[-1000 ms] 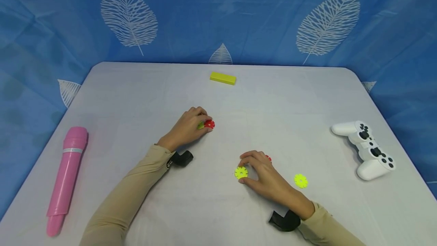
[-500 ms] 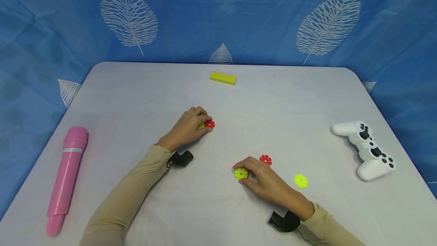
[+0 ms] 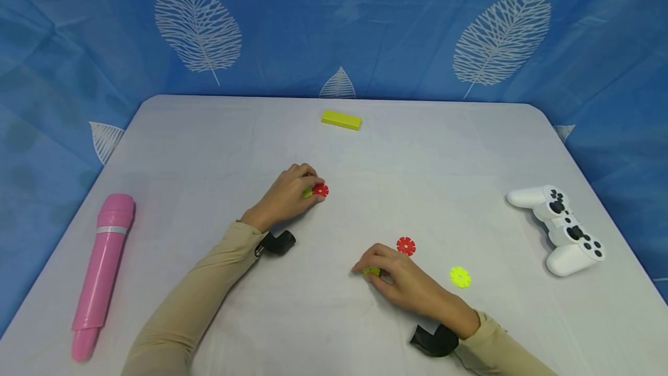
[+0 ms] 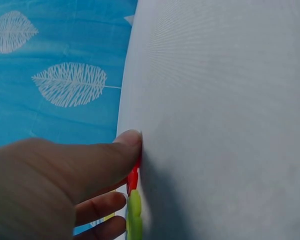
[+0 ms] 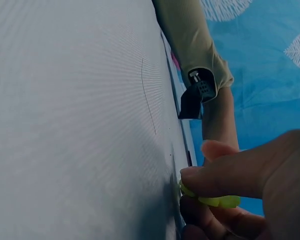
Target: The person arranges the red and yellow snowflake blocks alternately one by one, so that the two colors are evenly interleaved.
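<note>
Near the middle of the table, my left hand (image 3: 287,196) holds a red notched snowflake disc (image 3: 320,190) between thumb and fingers. Joined or close against it is a lime-green disc (image 3: 307,192); both appear edge-on in the left wrist view, under the thumb (image 4: 127,140). Lower and to the right, my right hand (image 3: 404,280) pinches a yellow-green snowflake disc (image 3: 372,271), tilted and partly covered by the fingers. The right wrist view shows that disc (image 5: 222,201) below the thumb. Just behind the right hand lies another red disc (image 3: 406,246), and a yellow disc (image 3: 460,277) lies to its right.
A pink toy microphone (image 3: 104,271) lies along the left side of the white table (image 3: 235,132). At the right is a white game controller (image 3: 557,230). A yellow block (image 3: 341,120) sits near the back edge, before a blue leaf-patterned curtain (image 3: 344,16).
My right hand's fingers have shifted down and turned the yellow-green disc from face-up view to nearly edge-on. The red disc behind that hand has come into full view. My left hand stays still.
</note>
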Tool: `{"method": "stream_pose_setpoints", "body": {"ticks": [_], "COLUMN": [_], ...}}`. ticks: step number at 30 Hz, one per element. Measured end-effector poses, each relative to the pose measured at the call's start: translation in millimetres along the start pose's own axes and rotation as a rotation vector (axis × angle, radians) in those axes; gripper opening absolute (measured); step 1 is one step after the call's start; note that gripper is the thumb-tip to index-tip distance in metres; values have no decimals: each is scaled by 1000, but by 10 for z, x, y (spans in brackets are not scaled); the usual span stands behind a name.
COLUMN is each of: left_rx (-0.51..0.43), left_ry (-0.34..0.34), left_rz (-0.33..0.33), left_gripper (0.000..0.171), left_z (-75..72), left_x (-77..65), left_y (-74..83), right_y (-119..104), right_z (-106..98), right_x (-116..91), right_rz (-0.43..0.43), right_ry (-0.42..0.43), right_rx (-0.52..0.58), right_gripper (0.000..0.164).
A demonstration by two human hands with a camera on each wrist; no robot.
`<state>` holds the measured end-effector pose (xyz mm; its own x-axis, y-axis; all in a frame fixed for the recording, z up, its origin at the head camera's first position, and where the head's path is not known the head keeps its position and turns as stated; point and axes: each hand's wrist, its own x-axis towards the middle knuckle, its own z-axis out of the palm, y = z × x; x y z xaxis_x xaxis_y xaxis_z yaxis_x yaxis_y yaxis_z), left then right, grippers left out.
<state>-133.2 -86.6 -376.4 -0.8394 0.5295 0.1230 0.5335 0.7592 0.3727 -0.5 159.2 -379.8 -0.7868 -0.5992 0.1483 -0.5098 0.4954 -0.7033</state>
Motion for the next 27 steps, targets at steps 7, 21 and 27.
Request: {"method": "stream_pose_setpoints", "body": {"ticks": [7, 21, 27], "left_rx": [-5, -29, -27], "left_ry": [-2, -25, -24], "left_rz": [-5, -24, -17], "left_gripper": [35, 37, 36], "left_z": [-2, -5, 0], "left_x": [2, -11, -17], "left_y": [-5, -7, -13], "right_y": [-5, -5, 13], "right_z": [4, -48, -43], "right_x": [14, 30, 30], "right_rz": [-1, 53, 84], "right_ry": [-2, 9, 7], "right_rx": [0, 3, 15], "right_gripper": [16, 19, 20]}}
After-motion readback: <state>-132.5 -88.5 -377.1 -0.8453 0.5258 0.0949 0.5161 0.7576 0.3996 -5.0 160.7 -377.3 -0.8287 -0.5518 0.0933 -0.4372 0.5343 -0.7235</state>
